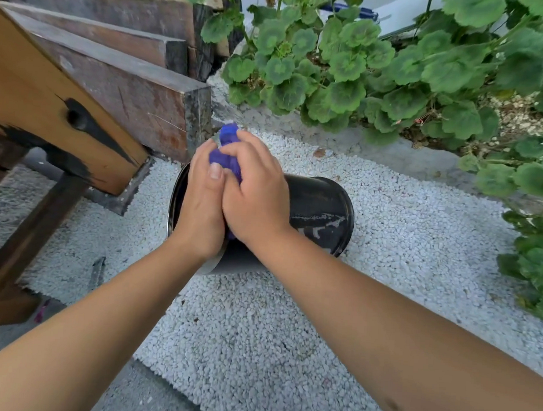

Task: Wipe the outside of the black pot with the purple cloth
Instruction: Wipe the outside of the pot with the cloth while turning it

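purple cloth (227, 158): mostly buried between the two hands; only a bunched tuft shows above the knuckles and a sliver below the right hand (255, 194).
black pot (321, 208): its near side and most of its rim are covered by both hands and wrists; whether it touches the wooden beam (62, 122) cannot be told.
left hand (201, 207): fingertips hidden behind the cloth.
forearms: cut off by the bottom edge.
wooden beam: runs out past the left edge.
geranium plants (399, 70): cropped at the top and right edges.
small dark object on the gravel (97, 271): too small to identify.
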Action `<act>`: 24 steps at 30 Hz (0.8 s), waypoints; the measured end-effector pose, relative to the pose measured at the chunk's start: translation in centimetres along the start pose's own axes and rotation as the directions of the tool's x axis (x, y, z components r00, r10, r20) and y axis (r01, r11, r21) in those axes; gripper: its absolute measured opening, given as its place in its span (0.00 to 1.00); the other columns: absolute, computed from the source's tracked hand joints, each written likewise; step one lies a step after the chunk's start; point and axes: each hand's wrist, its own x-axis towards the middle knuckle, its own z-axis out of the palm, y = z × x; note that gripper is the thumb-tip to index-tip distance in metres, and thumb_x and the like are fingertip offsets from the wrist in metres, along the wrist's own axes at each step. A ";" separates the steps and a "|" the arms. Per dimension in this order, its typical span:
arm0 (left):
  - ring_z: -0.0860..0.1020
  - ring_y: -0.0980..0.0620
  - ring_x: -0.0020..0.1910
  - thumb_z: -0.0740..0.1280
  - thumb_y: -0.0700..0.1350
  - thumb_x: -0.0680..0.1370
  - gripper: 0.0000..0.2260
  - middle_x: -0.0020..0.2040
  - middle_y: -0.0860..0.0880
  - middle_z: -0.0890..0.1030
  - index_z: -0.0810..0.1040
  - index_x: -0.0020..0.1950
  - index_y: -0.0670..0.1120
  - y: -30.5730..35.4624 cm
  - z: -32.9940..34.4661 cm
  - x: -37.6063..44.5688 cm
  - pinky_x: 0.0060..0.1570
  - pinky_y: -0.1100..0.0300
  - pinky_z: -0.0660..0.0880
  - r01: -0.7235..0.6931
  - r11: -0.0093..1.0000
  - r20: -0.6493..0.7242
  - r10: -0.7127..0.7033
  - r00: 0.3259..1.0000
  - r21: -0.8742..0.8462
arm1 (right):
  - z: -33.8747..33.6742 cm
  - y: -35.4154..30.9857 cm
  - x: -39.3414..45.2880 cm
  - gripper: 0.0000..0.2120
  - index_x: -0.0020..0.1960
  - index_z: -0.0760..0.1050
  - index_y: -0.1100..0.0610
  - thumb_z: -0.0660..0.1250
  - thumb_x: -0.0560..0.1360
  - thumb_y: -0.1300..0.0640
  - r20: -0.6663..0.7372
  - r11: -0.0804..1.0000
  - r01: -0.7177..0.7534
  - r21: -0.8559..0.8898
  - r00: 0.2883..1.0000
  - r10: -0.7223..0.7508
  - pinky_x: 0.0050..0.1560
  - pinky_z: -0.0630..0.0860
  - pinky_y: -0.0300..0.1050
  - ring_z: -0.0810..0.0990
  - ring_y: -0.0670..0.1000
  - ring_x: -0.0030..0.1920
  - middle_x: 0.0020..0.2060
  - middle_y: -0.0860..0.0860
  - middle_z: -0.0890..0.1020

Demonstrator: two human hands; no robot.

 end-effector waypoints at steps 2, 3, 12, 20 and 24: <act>0.59 0.50 0.77 0.49 0.71 0.75 0.34 0.77 0.45 0.60 0.58 0.75 0.52 0.1 -0.2 0.7 0.75 0.47 0.56 0.085 0.996 -0.027 -0.085 0.996 0.000 | -0.1 -0.1 0.3 0.14 0.57 0.76 0.50 0.61 0.75 0.49 0.003 0.999 -0.024 -0.043 1.000 0.024 0.60 0.71 0.51 0.73 0.56 0.64 0.69 0.50 0.73; 0.57 0.51 0.77 0.49 0.69 0.75 0.37 0.78 0.45 0.59 0.57 0.76 0.47 0.0 -0.1 0.9 0.75 0.50 0.54 0.107 0.993 -0.045 -0.105 0.993 0.048 | -0.4 0.4 0.3 0.15 0.58 0.76 0.49 0.61 0.75 0.46 0.009 0.997 -0.018 -0.079 1.000 0.018 0.60 0.71 0.51 0.73 0.56 0.65 0.69 0.50 0.73; 0.57 0.53 0.76 0.51 0.58 0.81 0.28 0.78 0.48 0.59 0.59 0.77 0.45 -0.1 -0.9 2.4 0.69 0.65 0.51 0.194 0.956 -0.138 -0.166 0.976 0.222 | -4.4 8.7 -0.2 0.20 0.64 0.75 0.52 0.61 0.74 0.49 -0.022 0.954 -0.098 -0.285 0.995 0.095 0.65 0.69 0.54 0.71 0.57 0.67 0.71 0.52 0.71; 0.53 0.56 0.78 0.53 0.60 0.80 0.27 0.78 0.53 0.59 0.62 0.76 0.48 0.2 -1.2 0.2 0.73 0.63 0.54 -0.132 0.896 0.009 0.141 0.990 0.425 | -5.5 11.3 -0.5 0.26 0.65 0.71 0.46 0.53 0.71 0.39 -0.098 0.916 -0.279 -0.289 0.960 0.262 0.61 0.71 0.52 0.67 0.53 0.69 0.73 0.46 0.67; 0.46 0.50 0.79 0.56 0.59 0.80 0.33 0.81 0.51 0.43 0.52 0.78 0.44 -2.4 -1.8 -3.9 0.72 0.41 0.60 -0.250 0.846 0.170 0.191 0.967 0.471 | -5.7 12.3 0.1 0.22 0.66 0.72 0.50 0.58 0.74 0.45 -0.069 0.933 -0.271 -0.238 0.962 0.262 0.66 0.67 0.51 0.66 0.54 0.69 0.72 0.49 0.67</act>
